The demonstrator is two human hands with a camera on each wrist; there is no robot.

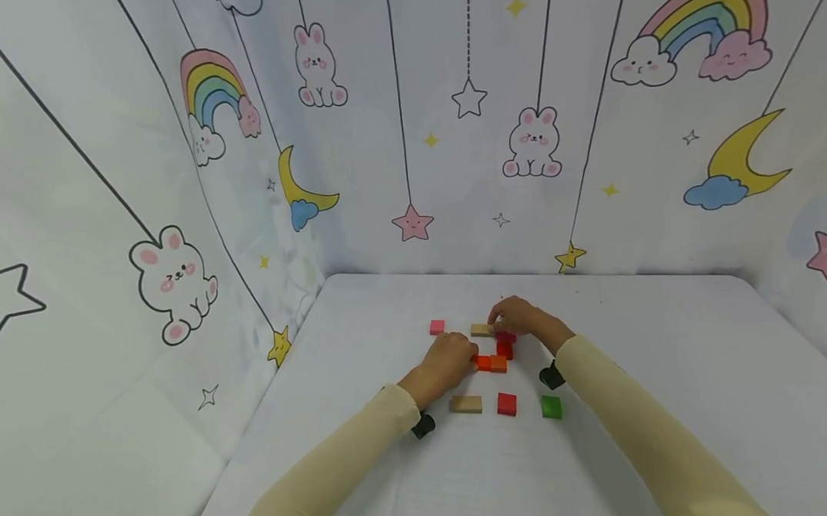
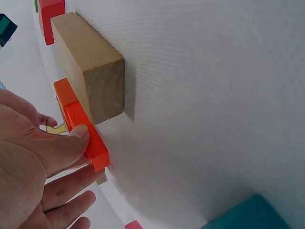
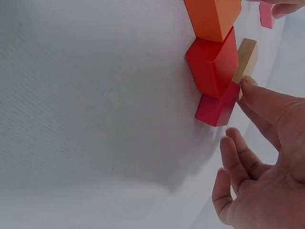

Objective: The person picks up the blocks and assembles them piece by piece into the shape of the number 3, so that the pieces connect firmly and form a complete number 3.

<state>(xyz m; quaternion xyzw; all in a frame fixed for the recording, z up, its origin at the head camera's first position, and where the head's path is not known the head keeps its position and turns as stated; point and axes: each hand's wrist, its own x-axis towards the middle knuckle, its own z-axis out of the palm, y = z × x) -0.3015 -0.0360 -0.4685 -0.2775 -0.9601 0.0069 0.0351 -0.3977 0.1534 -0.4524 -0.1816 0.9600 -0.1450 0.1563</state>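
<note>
My left hand (image 1: 448, 359) pinches an orange-red block (image 2: 90, 133) between thumb and index finger; its other fingers are spread. That block lies end to end with an orange block (image 1: 499, 363). Behind the orange one sit a red block (image 3: 214, 62) and a crimson block (image 3: 218, 107), touching in a row. At the far end of this row, my right hand (image 1: 516, 315) holds the end of a wooden block (image 3: 246, 57) between thumb and index finger, its remaining fingers loosely bent. The wooden block meets the crimson one at a corner.
A pink block (image 1: 437, 327) lies at the back left. Nearer me are another wooden block (image 1: 466, 404), a red block (image 1: 507, 404) and a green block (image 1: 551, 407). The left wrist view shows part of a teal block (image 2: 250, 217). A patterned curtain (image 1: 451, 172) surrounds the white table (image 1: 667, 355).
</note>
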